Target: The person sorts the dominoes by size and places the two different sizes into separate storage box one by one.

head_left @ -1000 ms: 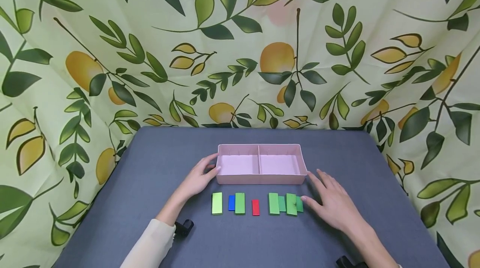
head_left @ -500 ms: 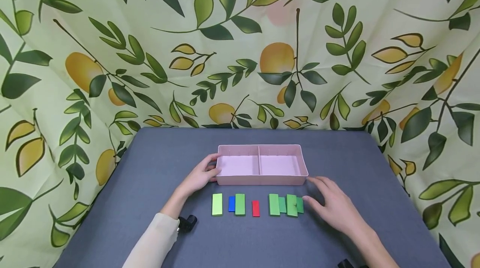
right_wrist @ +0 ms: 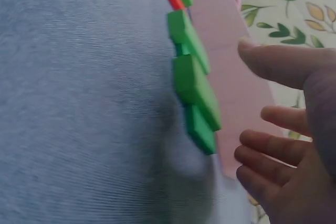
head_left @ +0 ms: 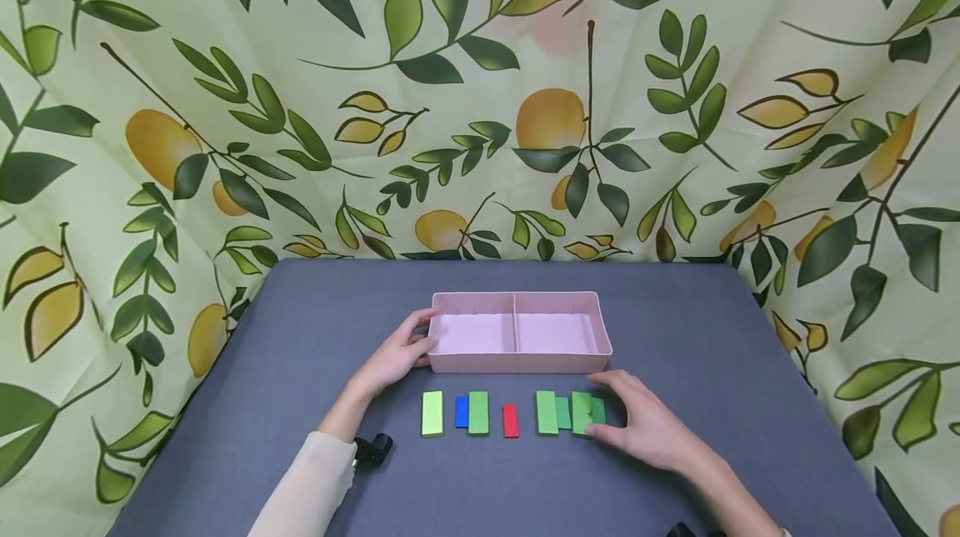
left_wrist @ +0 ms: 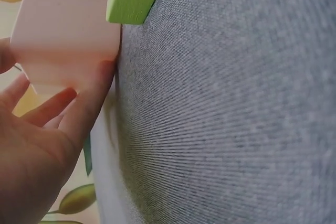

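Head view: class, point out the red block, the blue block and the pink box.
Red block (head_left: 511, 421): head view, middle of its visible face.
Blue block (head_left: 461, 413): head view, middle of its visible face.
Pink box (head_left: 520, 363): head view, front wall.

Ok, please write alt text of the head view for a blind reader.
A person's left hand touches a pink two-compartment box. The right hand is at the right end of a row of green, blue and red blocks in front, on a grey table. Leaf-printed fabric hangs behind.
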`<state>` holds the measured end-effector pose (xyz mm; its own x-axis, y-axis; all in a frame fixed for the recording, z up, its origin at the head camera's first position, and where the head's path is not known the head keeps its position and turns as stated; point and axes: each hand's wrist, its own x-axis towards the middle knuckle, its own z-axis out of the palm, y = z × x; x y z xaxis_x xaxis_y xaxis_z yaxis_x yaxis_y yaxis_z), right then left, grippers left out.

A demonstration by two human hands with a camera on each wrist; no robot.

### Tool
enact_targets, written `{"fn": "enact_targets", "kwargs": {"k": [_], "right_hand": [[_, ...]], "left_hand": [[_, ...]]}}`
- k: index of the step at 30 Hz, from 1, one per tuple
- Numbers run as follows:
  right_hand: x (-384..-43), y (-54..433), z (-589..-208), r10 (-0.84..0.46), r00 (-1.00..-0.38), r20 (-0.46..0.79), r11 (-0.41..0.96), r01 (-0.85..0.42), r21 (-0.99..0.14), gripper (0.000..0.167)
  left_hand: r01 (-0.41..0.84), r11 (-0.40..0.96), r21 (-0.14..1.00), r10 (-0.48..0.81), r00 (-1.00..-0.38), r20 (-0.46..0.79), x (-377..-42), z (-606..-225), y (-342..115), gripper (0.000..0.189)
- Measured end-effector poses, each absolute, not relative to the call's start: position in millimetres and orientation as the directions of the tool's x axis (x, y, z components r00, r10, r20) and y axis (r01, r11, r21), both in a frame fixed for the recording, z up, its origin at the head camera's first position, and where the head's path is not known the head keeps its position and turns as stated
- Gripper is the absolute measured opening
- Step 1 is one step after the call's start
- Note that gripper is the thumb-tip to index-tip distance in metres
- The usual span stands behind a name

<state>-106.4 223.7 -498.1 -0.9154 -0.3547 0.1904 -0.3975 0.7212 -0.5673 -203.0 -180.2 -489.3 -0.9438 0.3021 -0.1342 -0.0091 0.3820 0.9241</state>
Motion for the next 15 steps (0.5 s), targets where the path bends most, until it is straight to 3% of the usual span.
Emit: {"fn": "enact_targets", "kwargs": {"k": [15], "right_hand": [[-113, 221, -522, -0.374, -0.908, 0.192, 0.689, -0.41, -0.598, 0.063]], "left_hand": [[-0.009, 0.371, 0.929, 0.324, -0.936, -0.139, -206, -490, -185, 0.054]]}}
